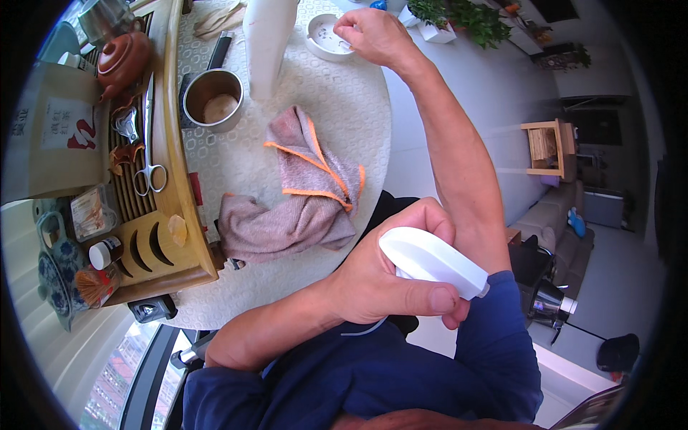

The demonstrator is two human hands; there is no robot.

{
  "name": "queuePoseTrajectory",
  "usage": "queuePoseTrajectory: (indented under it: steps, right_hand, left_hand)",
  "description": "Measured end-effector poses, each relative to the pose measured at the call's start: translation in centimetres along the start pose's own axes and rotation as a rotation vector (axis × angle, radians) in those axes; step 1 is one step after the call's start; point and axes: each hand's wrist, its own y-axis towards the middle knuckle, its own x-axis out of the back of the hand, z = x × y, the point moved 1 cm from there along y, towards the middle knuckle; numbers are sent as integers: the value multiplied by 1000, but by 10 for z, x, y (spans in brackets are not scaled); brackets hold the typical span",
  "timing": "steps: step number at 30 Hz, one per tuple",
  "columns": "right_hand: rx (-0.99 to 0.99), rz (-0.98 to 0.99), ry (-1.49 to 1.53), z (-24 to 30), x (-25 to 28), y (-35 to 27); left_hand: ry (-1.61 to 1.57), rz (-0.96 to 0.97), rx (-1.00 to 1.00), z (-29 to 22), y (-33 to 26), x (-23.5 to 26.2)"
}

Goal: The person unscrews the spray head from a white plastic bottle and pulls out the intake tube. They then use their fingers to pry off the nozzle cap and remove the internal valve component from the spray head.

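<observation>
My left hand (365,283) is wrapped round a white trigger spray head (430,261), its smooth rounded top facing up. A thin pale tube (365,330) shows below that hand. At the table's far right edge, my right hand (376,39) reaches over a round white ashtray (330,39) with grey bits in it. Its thumb and fingertips are pinched together at the rim; what they hold, if anything, is too small to make out. Left of the ashtray lies a white plastic bottle (269,46). A crumpled brown towel with orange edging (294,215) rests before me.
A metal pot (213,100) with a dark handle stands on the patterned tablecloth (251,154). On the left, a wooden tea tray (204,265) carries a clay teapot (125,61), scissors (149,154) and small jars. Potted plants (433,14) stand beyond the table.
</observation>
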Motion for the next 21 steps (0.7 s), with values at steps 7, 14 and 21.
queuePoseTrajectory:
  steps: [7,14,21]
  right_hand:
    - [-138,-228,377,7,22,-34]
    - [-207,16,1971,40,42,-150]
    - [-18,-78,2054,72,61,-209]
  left_hand:
    - [27,3,-38,1,-1,2]
    - [138,-33,-149,4,4,4]
    - [109,87,-139,7,6,13]
